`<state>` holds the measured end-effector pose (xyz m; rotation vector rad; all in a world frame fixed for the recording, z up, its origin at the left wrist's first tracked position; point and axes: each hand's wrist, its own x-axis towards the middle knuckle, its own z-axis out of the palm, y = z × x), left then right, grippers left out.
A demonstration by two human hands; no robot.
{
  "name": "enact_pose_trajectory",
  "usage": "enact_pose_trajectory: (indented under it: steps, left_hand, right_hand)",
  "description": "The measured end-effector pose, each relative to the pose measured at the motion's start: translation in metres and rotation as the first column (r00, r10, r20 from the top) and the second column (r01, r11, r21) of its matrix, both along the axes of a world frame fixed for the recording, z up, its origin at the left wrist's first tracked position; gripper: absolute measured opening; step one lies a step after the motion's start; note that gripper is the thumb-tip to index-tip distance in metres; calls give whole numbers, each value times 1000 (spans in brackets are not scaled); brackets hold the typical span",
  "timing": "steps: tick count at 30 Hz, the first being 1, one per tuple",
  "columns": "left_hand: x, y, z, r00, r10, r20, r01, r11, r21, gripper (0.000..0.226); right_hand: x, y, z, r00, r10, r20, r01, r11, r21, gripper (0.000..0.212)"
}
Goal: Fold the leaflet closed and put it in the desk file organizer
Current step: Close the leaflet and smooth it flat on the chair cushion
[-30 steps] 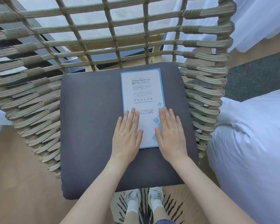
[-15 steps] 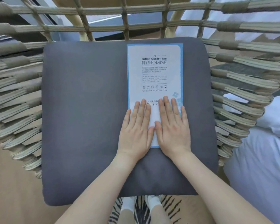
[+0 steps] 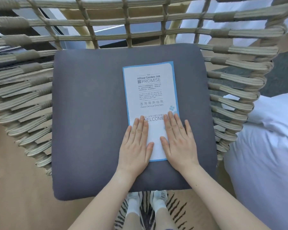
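Soft, even daylight is admitted from behind; shadows are faint. Edges are bowed by wide-angle distortion and slightly blurred.

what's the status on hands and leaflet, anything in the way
Left hand and right hand flat, pressing the leaflet's near end. Leaflet closed, cover up, on grey cushion. No organizer in view; nothing blocking.

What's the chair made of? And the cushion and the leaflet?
The chair looks like woven beige rope or wicker: flat strands wrapped in a lattice. The cushion seems to be matte grey fabric with soft, rounded edges. The leaflet looks like smooth printed paper or thin card, lying flat under both hands.
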<state>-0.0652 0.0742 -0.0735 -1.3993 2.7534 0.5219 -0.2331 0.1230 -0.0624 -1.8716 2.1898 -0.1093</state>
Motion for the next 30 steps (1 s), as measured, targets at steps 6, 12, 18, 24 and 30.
enact_pose_trajectory:
  steps: [6,12,18,24,30]
  left_hand:
    - [9,22,0,999,-24,37,24,1000,2,64]
    - [15,3,41,995,-21,-94,25,999,39,60]
    - [-4,-68,70,995,9,-94,-17,997,-78,59]
    - [-32,-130,54,1000,-22,-3,22,996,-86,59]
    - [-33,-135,18,998,-49,36,51,997,-65,60]
  right_hand:
    - [12,23,1,1000,-21,15,20,998,54,64]
    - [-2,15,40,992,-17,127,11,999,50,64]
    - [-22,-63,67,990,-44,135,52,997,-57,59]
    - [-15,-139,50,994,15,109,-7,997,-71,58]
    - [-9,-147,7,997,52,52,-51,999,-17,56]
